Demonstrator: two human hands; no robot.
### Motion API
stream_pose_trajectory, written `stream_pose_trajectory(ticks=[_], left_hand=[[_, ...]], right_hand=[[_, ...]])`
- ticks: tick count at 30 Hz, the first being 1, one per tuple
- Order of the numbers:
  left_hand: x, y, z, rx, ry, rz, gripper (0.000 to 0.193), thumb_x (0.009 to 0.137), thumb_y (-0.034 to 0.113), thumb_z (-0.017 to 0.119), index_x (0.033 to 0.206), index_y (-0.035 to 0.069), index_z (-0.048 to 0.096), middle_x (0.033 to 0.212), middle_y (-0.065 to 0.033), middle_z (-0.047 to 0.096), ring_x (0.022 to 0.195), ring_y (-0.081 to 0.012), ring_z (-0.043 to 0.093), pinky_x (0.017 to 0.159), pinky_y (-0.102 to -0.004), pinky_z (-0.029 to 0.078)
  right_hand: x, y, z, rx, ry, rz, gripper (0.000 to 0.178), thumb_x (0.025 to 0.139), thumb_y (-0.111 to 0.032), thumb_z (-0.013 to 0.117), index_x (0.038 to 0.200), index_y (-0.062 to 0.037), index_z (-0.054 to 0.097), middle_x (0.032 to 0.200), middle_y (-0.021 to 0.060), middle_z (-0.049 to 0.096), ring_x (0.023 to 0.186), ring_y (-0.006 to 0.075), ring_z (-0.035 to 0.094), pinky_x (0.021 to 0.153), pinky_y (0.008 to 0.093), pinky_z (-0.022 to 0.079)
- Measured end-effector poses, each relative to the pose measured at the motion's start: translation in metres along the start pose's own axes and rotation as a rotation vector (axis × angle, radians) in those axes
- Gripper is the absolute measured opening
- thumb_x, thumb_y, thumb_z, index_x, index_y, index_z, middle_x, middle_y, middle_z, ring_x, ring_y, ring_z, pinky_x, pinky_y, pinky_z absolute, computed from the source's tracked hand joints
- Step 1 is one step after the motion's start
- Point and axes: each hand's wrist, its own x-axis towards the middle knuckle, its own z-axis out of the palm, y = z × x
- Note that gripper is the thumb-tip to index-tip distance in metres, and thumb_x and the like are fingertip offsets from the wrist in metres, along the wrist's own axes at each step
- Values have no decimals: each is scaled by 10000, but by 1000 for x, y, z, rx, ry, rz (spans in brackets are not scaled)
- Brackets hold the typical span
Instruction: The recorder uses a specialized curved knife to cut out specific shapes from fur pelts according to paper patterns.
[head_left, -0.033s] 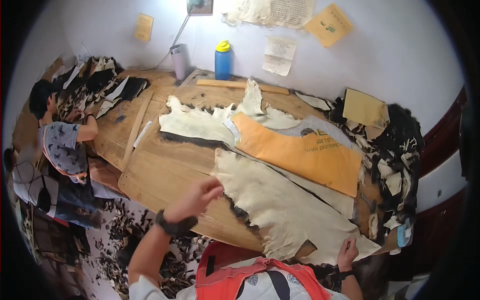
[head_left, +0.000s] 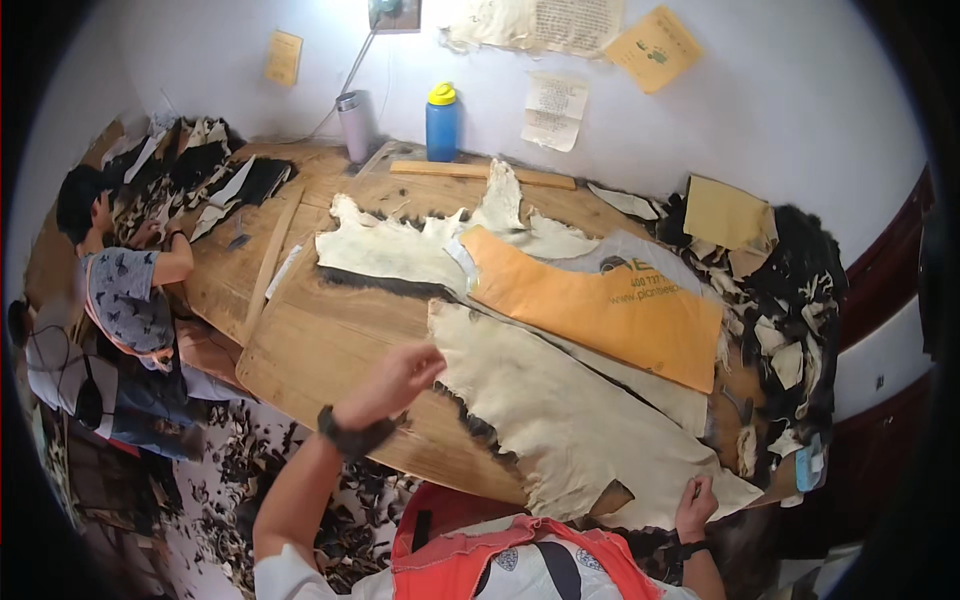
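A cream-coloured hide [head_left: 560, 410] with dark fur along its edge lies skin side up before me, running to the table's near right edge. My left hand [head_left: 400, 378], fingers curled together, is at the hide's far left edge; whether it pinches the edge is unclear. At the near right corner my right hand [head_left: 696, 510] is closed around a small dark thing, mostly hidden by the fingers. Beyond lies another pale hide [head_left: 390, 245]. An orange curved template [head_left: 600, 310] with a plastic sheet part rests across the hides.
On the wooden table [head_left: 330, 345] are a wooden strip [head_left: 480, 173], a blue bottle [head_left: 441, 125] and a lilac flask [head_left: 353, 128]. Fur scraps [head_left: 800, 300] pile up at right. Another person [head_left: 125, 270] works at left. Scraps [head_left: 235, 490] litter the floor.
My left hand has shifted very slightly downward, staying beside the hide's edge. The right hand and the hide look the same. The view itself has shifted a touch.
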Motion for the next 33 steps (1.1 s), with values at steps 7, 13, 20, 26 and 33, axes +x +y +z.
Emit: stream_pose_trajectory(ticks=[7, 13, 20, 26, 33], left_hand=[[113, -61, -6, 479, -20, 446, 270, 780, 111, 714, 1040, 58, 663, 1037, -103, 622, 1040, -319, 567, 879, -422, 484], [154, -68, 4, 596, -145, 229, 214, 798, 227, 706, 1005, 192, 666, 992, -55, 631, 1033, -312, 571, 856, -431, 466], [168, -74, -5, 643, 174, -185, 91, 817, 149, 655, 885, 89, 661, 915, -109, 619, 977, -315, 578, 838, -415, 477], [145, -77, -20, 537, -20, 523, 146, 765, 115, 702, 896, 68, 658, 902, -117, 600, 934, -316, 563, 825, -397, 483], [154, -86, -26, 366, -131, 245, 181, 765, 190, 746, 863, 50, 688, 904, -134, 637, 925, -333, 575, 811, -412, 486]], right_hand=[[73, -34, -34, 160, 72, 155, 158, 1026, -173, 446, 1052, -20, 472, 801, 223, 573, 743, 441, 576, 648, 481, 427], [182, -253, -76, 390, -127, -101, 110, 937, -116, 582, 920, -7, 594, 826, 161, 601, 700, 279, 614, 651, 349, 477], [252, -382, 11, 358, -246, -655, 52, 822, -73, 654, 848, -59, 696, 893, 138, 589, 799, 336, 634, 685, 430, 497], [233, -388, 180, 445, -420, -736, 33, 822, -58, 665, 851, -62, 681, 864, 115, 610, 825, 318, 632, 720, 402, 513], [244, -404, 211, 587, -550, -767, 32, 836, -78, 638, 827, -57, 615, 842, 130, 574, 794, 337, 617, 689, 426, 510]])
